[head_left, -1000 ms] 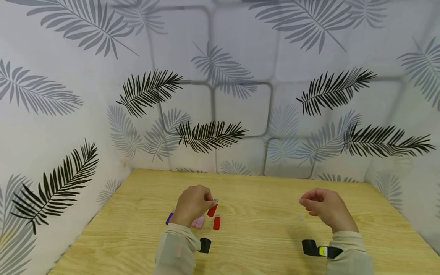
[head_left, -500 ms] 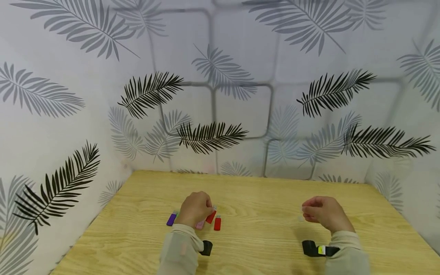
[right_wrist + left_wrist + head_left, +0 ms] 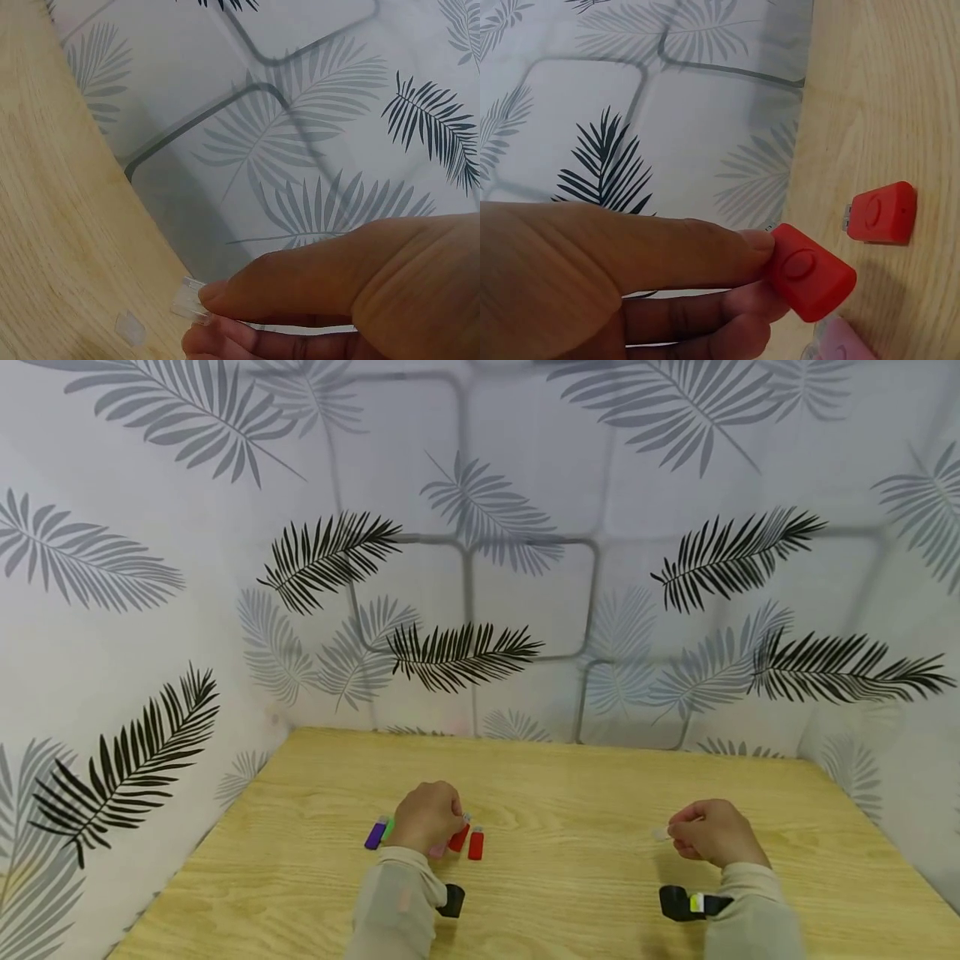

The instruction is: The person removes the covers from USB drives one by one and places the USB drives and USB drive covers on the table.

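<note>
The red flash drive [image 3: 810, 281] is pinched at its end in my left hand [image 3: 427, 817], held just above the tabletop [image 3: 570, 793]; its metal plug is bare, no cap on it. The clear cap [image 3: 187, 300] is pinched between thumb and fingertips of my right hand [image 3: 712, 833], low over the wood and well apart from the drive — the two hands stand at opposite sides of the work area.

Judgement on progress: the red drive and a clear cap are separate, one in each hand, and neither has been set down.

Second clear cap [image 3: 129, 327] lies on the tabletop just beside my right hand. Another red drive [image 3: 476, 844] lies flat just right of the held one. A pink drive [image 3: 844, 345] lies beneath my left hand, mostly hidden. A purple drive [image 3: 375, 835] and a green piece [image 3: 388, 828] lie to the left of that hand. Leaf-patterned walls [image 3: 480, 568] enclose the tabletop on three sides.
</note>
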`<state>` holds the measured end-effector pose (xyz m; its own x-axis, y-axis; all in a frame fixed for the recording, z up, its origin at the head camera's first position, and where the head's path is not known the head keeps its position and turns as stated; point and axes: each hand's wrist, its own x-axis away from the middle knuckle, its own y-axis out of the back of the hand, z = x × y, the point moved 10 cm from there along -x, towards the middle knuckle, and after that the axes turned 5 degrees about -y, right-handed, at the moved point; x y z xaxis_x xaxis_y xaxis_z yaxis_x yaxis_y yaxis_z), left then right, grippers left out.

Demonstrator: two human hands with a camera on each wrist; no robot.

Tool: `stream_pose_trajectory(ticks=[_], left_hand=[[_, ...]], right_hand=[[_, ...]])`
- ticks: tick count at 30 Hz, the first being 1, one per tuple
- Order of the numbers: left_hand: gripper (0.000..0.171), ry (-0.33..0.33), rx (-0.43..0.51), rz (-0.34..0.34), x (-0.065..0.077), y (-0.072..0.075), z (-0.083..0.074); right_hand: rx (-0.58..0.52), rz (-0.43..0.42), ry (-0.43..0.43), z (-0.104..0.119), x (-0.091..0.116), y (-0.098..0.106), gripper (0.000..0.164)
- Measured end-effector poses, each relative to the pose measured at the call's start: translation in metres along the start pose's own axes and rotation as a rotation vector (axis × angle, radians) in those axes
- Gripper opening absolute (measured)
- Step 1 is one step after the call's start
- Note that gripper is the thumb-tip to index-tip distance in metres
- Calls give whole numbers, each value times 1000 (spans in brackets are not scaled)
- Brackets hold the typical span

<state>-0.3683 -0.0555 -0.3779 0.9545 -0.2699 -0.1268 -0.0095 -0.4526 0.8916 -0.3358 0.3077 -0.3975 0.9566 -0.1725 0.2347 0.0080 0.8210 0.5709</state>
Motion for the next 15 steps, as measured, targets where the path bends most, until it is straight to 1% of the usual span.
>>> stream_pose_trajectory(ticks=[5, 8, 13, 15], left_hand=[[21, 20, 16, 8, 1, -2, 2], [20, 21, 25, 16, 1, -6, 3], [20, 26, 35, 27, 0, -11, 4], [21, 33, 19, 20, 0, -12, 4]], right_hand=[[18, -6, -28, -5, -2, -1, 13], [35, -16, -40, -8, -2, -2, 12], [40, -28, -32, -9, -3, -2, 11], [41, -34, -24, -10, -4, -2, 10]])
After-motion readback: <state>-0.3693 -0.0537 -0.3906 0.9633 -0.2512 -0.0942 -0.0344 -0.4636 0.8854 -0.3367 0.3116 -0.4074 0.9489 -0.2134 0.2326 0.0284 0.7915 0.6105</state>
